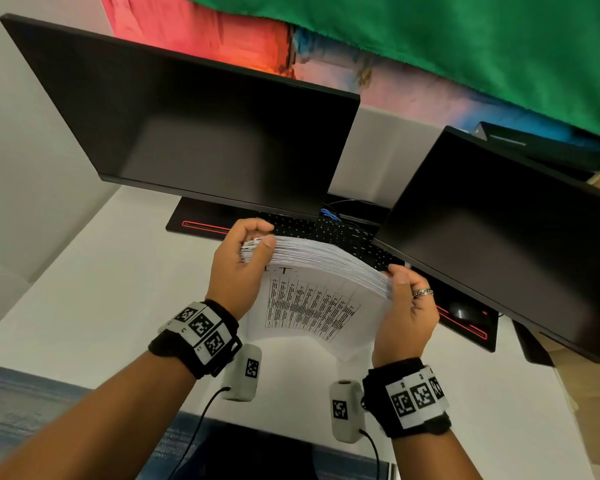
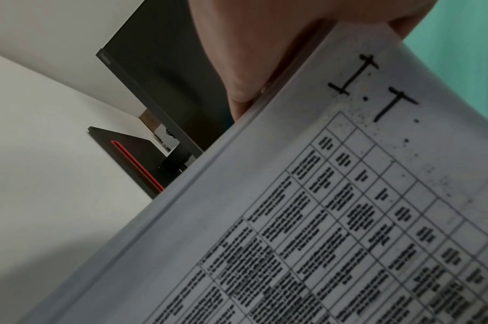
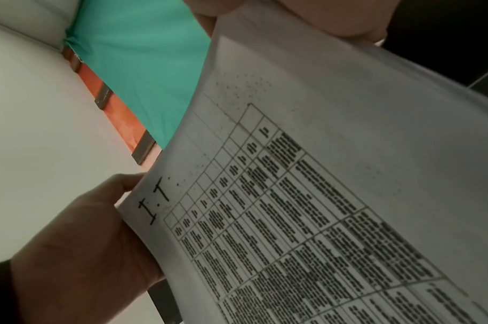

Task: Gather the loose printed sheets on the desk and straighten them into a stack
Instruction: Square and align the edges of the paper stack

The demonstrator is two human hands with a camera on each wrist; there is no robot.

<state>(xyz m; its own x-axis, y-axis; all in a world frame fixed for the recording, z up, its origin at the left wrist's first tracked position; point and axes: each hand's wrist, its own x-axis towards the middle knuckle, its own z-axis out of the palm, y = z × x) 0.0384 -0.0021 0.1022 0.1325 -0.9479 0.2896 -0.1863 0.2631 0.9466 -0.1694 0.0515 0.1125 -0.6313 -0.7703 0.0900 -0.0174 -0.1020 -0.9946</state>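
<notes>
White bench [image 1: 84,306] runs under everything, w/ a blue-grey floor strip nearest the body. Near to far: both wrists w/ marker bands, then the stack of printed sheets [image 1: 312,306], held up off the bench between the two hands, tipped on edge, its front page a printed table w/ "I.T." at the top.

Left hand [image 1: 238,268] has its grip curled round the stack's top-left corner, thumb on the front face, fingers over the back. Right hand [image 1: 407,313], ring on one finger, wraps the right edge the same way, thumb in front. Neither grip is spread; both pinch the paper.

Step in hand, by my read: gathering looks done (no loose sheet visible on the bench), now squaring up. Top edges fan out unevenly, esp. at the left corner, so pages aren't flush yet. Next move prob. calls for loosening both grips a bit, dropping the bottom edge onto the bench and tapping, then turning to tap a side edge.

Room: bare bench below and left of the stack is open for tapping. Just behind sits the black keyboard [image 1: 326,233]; left monitor [image 1: 205,126] overhangs it, right monitor [image 1: 499,237] crowds close to the right hand. Mouse [image 1: 461,311] on a red-trimmed desk mat [image 1: 478,334] lies under that screen. Farther back, a green cloth [image 1: 465,46]. Keep the tap toward the body, away from the keys.
</notes>
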